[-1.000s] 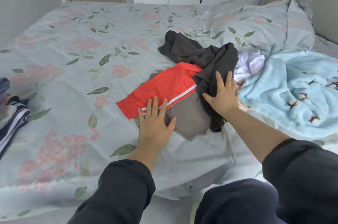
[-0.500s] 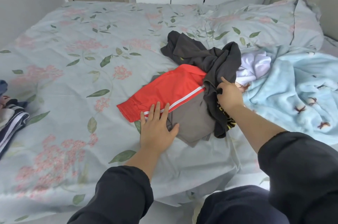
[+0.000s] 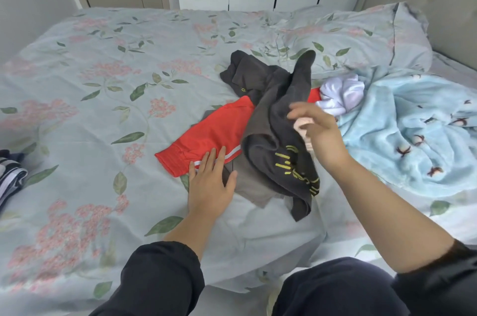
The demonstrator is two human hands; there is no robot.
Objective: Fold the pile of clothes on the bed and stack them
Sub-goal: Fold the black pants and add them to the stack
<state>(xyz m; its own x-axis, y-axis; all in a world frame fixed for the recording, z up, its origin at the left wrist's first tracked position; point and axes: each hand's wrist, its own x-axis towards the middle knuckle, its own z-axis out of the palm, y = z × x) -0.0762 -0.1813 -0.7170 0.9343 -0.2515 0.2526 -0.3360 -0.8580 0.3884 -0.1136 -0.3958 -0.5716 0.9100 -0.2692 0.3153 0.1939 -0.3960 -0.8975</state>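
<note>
Has pulled the dark top (image 3: 273, 135) up off the pile since half a second ago: lay slumped over the far right end of the red shorts (image 3: 214, 135) then, stands now in a peak above them and drapes down past their near right side, yellow marks showing. Keeps the left hand (image 3: 210, 186) flat, fingers straight, pressing the near edge of the red shorts and the grey garment (image 3: 250, 186) tucked under them, same spot as a second ago. Swings the right hand (image 3: 318, 135), blurred, just right of the shorts against the dark cloth; cannot tell whether gripping it or only brushing it, nor what the small pink thing (image 3: 300, 123) at the palm is. Reads, as a judgement, as sorting only: parting one piece from the heap, no fold yet begun on it. Counting: two hands; one dark top; one pair of red shorts with a white stripe; one grey garment beneath them; one pale lilac garment (image 3: 340, 93) bunched beyond the right end of the shorts; one blue fleece blanket (image 3: 413, 135) farther right; one pillow (image 3: 361, 39) beyond and right of the shorts; one bundle of striped clothes (image 3: 10, 179) well left of the shorts, cut by the frame's edge, pieces not countable. So four loose garments, shorts included, seemingly left to fold and stack on the bed (image 3: 103, 70).
</note>
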